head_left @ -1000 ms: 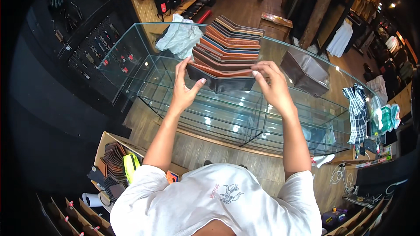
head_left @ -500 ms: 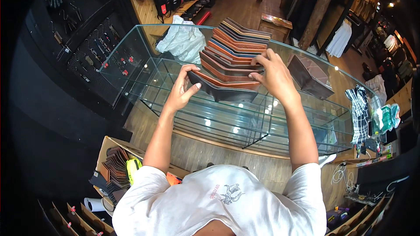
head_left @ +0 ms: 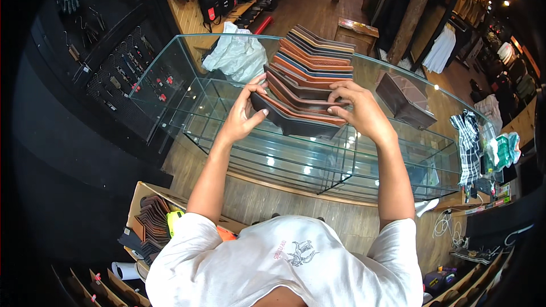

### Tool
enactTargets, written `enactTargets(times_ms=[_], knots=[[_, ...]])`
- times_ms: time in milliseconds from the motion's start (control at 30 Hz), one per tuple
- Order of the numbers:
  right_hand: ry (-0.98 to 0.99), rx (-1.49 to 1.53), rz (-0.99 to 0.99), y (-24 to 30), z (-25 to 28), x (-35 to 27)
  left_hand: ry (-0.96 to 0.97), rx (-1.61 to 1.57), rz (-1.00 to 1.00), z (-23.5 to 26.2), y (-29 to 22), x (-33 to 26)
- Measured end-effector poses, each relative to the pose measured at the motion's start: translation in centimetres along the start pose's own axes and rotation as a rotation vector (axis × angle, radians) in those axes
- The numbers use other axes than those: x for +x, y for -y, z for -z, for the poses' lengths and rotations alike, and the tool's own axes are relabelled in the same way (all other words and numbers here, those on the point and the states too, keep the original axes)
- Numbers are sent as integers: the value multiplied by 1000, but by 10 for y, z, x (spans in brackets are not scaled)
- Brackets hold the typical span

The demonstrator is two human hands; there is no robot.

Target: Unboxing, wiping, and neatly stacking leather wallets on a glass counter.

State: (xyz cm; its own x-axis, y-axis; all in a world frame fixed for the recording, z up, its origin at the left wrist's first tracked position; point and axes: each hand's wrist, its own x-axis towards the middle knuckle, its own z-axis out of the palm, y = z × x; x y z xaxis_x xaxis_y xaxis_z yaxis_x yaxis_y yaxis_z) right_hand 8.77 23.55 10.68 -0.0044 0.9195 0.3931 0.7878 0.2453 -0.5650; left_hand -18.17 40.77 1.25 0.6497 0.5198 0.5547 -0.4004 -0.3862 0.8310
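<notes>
While the wallet row [head_left: 315, 57] stands nested (a dark wallet [head_left: 408, 105] sits apart), my left hand [head_left: 242, 118] and right hand [head_left: 367, 113] clamp its front wallets [head_left: 301, 127], boxed wallets [head_left: 154, 224] remaining outside it.

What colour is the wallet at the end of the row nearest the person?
That wallet looks black, seen best in the head view.

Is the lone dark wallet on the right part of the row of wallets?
No, the lone dark wallet stands apart on the glass counter, to the right of the row of wallets.
</notes>
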Motion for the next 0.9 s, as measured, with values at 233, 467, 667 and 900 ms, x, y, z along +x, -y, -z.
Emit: enactTargets(times_ms=[233, 467, 667, 900], knots=[[90, -61, 19, 8, 1, 2, -80, 240, -80, 7, 11, -11], [3, -28, 57, -13, 10, 0, -68, 165, 44, 5, -2, -8], [-78, -60, -98, -43, 53, -72, -116, 127, 168, 19, 6, -2], [-275, -101, -276, -73, 113, -152, -314, 290, 140, 10, 6, 10]])
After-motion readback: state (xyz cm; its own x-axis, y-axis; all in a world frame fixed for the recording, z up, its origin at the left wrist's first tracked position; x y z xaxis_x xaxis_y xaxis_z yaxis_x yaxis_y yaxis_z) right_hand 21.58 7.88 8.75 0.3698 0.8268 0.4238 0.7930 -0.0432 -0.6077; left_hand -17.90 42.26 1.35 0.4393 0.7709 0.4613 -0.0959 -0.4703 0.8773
